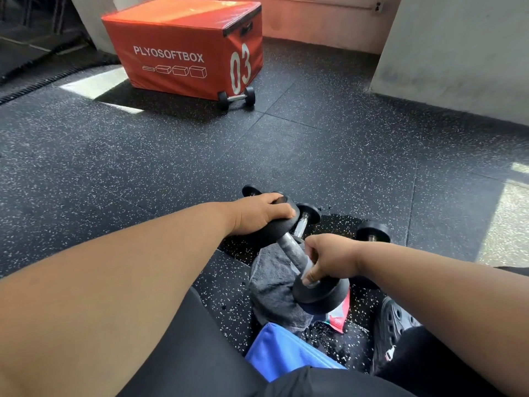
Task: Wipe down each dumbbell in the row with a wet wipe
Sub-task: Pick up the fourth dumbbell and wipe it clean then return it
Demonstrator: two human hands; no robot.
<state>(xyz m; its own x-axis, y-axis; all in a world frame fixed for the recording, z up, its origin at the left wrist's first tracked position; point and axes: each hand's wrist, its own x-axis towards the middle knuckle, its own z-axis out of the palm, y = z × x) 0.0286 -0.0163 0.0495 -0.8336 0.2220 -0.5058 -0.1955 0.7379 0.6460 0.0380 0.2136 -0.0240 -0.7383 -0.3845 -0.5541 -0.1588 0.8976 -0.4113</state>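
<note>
A black dumbbell (289, 245) with a knurled metal handle stands tilted on a grey towel (272, 285). My left hand (257, 213) grips its upper head. My right hand (329, 260) pinches a whitish wet wipe (307, 267) around the lower end of the handle, just above the bottom head (320, 293). Behind it on the floor lie a second dumbbell (307, 216) and a third dumbbell (372, 232), both partly hidden by my hands. Another small dumbbell (236, 98) lies by the far orange box.
An orange plyo soft box (183, 47) stands at the back. A blue bag (283, 351) and a red and white wipe packet (340, 313) lie near my legs. My black shoe (392, 322) is at the right. A grey wall (458, 53) closes the right side.
</note>
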